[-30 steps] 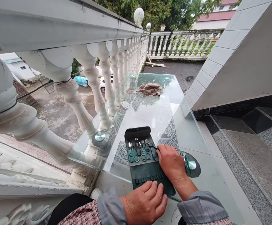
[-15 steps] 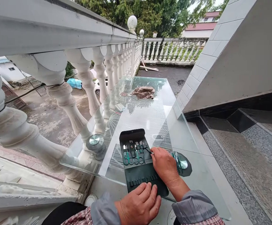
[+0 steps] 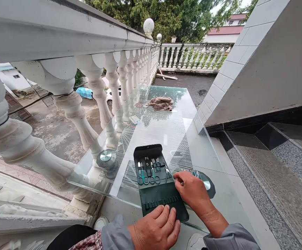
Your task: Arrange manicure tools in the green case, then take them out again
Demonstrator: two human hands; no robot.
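Note:
A dark manicure case (image 3: 157,194) lies unfolded on the glass table (image 3: 210,156). Its upper panel holds green-handled scissors (image 3: 154,179), a second pair of scissors (image 3: 142,180) and several nail clippers (image 3: 158,165). At the panel's right side, silver cuticle nippers (image 3: 168,173) sit with their handles spread. My right hand (image 3: 192,189) pinches at the end of the nippers' right handle; its fingertips partly hide the contact. My left hand (image 3: 157,225) rests with its fingers lying on the case's lower flap, the thumb out of sight.
Beyond my right hand, more slim tools (image 3: 194,173) lie on the glass near a round metal table leg (image 3: 206,182). A brown cloth (image 3: 160,103) lies at the far end. White balusters (image 3: 68,107) line the left; stone steps (image 3: 265,166) are on the right.
My right hand has moved a little right and down, uncovering more of the nippers, whose handles now show spread. My left hand stays on the flap.

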